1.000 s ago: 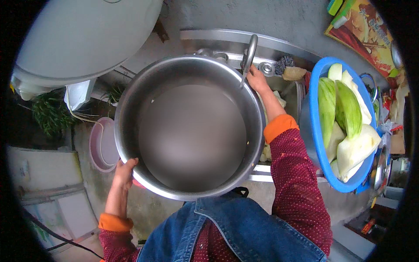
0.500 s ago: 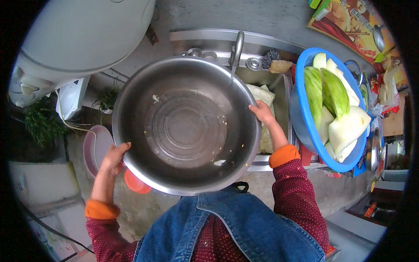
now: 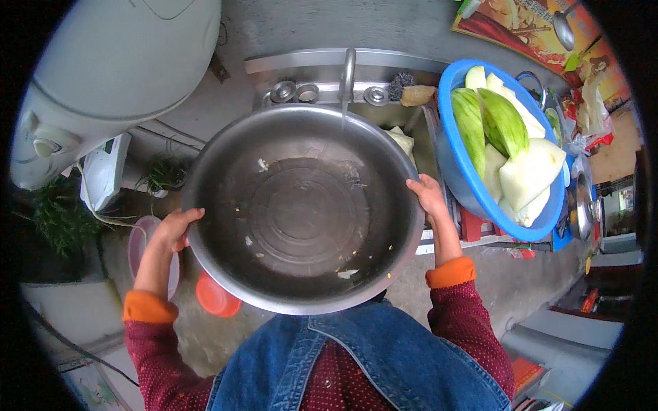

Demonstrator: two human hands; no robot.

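Observation:
A wide stainless steel basin (image 3: 305, 219) is held up in front of me, covering most of the sink (image 3: 426, 137). Its left rim is gripped by my left hand (image 3: 176, 231), with the thumb over the edge. At the right rim, my right hand (image 3: 428, 196) is closed the same way. Inside the basin lie a little water and several small pale scraps (image 3: 347, 274). The faucet (image 3: 349, 72) stands behind the far rim, a thin stream falling from it into the basin. Pale peeled pieces (image 3: 402, 140) show in the sink beyond the basin's right side.
To the right, a blue basin (image 3: 449, 161) holds large green-and-white gourd pieces (image 3: 528, 175). A scouring pad (image 3: 401, 85) sits on the sink's back ledge. A white tank (image 3: 116, 61) stands at left. Below are a pink basin (image 3: 137, 250) and an orange-red container (image 3: 216, 296).
The steel basin has shifted slightly right and toward me, both hands moving with it. Its far rim sits farther from the sink's back edge, and more of the back ledge shows.

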